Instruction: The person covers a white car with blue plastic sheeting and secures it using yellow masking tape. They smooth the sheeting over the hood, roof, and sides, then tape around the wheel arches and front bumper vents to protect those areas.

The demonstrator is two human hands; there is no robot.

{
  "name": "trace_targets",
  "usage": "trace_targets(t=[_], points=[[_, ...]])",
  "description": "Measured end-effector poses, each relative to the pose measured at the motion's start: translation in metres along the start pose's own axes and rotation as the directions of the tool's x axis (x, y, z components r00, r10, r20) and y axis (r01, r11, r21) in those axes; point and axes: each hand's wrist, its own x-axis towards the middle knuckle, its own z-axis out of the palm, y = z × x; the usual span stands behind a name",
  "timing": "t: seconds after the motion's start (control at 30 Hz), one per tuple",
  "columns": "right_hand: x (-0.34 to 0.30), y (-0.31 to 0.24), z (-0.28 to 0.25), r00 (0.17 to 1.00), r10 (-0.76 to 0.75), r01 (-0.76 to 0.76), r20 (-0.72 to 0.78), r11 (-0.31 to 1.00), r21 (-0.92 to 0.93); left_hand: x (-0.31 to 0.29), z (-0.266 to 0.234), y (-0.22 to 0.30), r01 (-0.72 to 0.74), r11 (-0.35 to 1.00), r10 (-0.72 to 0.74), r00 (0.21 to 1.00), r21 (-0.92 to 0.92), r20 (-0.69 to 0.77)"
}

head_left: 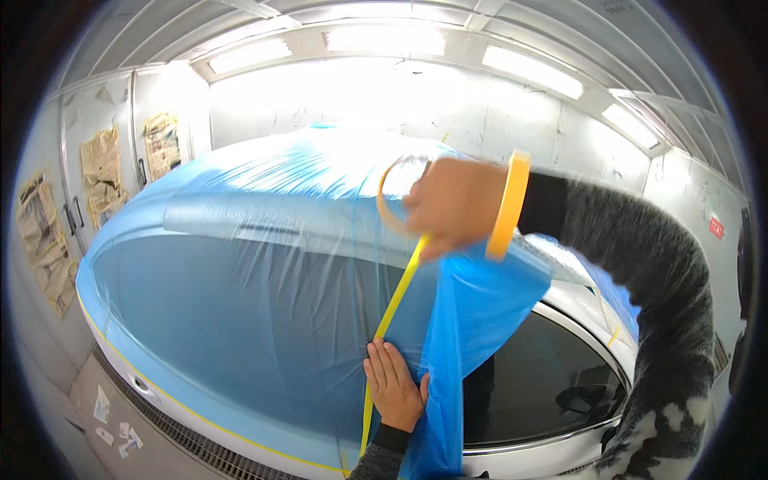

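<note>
My left hand (pixel 394 390) lies flat, fingers stretched out, on a yellow strip of masking tape (pixel 400 298) that runs down the blue masking film (pixel 264 320). The film drapes over a white car. Up by the roof edge, my right hand (pixel 454 200) is closed on a roll of masking tape (pixel 384 202), slightly blurred; the strip stretches from there down to my left fingers. A second, wider yellow tape roll (pixel 510 204) hangs around my right wrist. Beside the strip, a loose fold of film (pixel 480 312) hangs over part of the car.
A dark car window (pixel 544 380) shows uncovered at the right. Papers (pixel 102 406) lie on the floor at lower left, near a floor grate (pixel 180 432). Brown masking paper (pixel 104 172) is taped to the left wall. Bright lamps (pixel 384 40) line the ceiling.
</note>
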Motion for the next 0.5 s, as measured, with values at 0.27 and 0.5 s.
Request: trace_targets(t=[0.27, 0.5], points=[[-0.031, 0.072, 0.031, 0.974, 0.193, -0.19, -0.119, 0.981, 0.036, 0.003, -0.005, 0.002, -0.018, 0.998, 0.015, 0.999, 0.059, 0.05], [0.0, 0.082, 0.059, 0.951, 0.269, -0.248, -0.151, 0.958, 0.146, 0.07, -0.021, 0.017, -0.132, 0.991, 0.13, 0.99, 0.036, 0.056]])
